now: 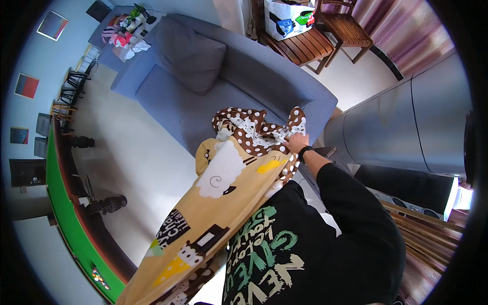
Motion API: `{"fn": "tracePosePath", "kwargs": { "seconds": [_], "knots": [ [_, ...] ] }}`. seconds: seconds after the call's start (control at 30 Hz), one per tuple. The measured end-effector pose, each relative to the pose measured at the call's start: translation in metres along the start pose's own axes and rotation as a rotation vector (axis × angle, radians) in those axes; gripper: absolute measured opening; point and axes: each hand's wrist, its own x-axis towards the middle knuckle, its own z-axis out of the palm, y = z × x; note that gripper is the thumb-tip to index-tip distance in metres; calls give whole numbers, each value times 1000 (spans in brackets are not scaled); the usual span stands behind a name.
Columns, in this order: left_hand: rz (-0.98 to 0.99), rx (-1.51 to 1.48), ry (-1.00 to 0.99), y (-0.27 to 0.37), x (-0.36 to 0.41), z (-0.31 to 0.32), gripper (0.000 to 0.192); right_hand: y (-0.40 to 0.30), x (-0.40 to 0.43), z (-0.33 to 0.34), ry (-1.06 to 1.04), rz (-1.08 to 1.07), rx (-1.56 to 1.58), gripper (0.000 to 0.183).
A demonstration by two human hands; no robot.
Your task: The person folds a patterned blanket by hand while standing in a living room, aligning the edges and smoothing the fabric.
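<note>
A long tan fabric piece (228, 198) with sheep and ice-cream prints hangs slantwise in front of me, from the sofa side down to the lower left edge. Its top end carries bunched brown polka-dot cloth with white lace (251, 129), lying over the seat and arm of the blue sofa (171, 103). My right hand (297, 142) grips that dotted, laced cloth near its right end. A black band sits on the wrist. My left hand is out of view; the fabric's lower part runs out of the picture at bottom left.
A dark cushion (190, 53) leans on the sofa's back. Wooden chairs (305, 47) stand behind it, one with a printed bag (286, 23). A grey cabinet-like appliance (392, 122) is at right. A green pool table (72, 228) stands at left, and cluttered items (122, 38) lie beyond the sofa.
</note>
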Motion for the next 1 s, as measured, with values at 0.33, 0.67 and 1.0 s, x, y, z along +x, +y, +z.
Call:
{"fn": "tracePosePath", "kwargs": {
  "seconds": [0.33, 0.67, 1.0],
  "knots": [
    [-1, 83, 76, 11, 5, 9, 9, -1, 4, 13, 342, -114, -292, 24],
    [49, 282, 167, 10, -5, -5, 20, 39, 20, 10, 383, 142, -94, 32],
    [546, 870, 341, -14, -5, -27, 23, 89, 35, 4, 746, 388, 522, 14]
  ]
}}
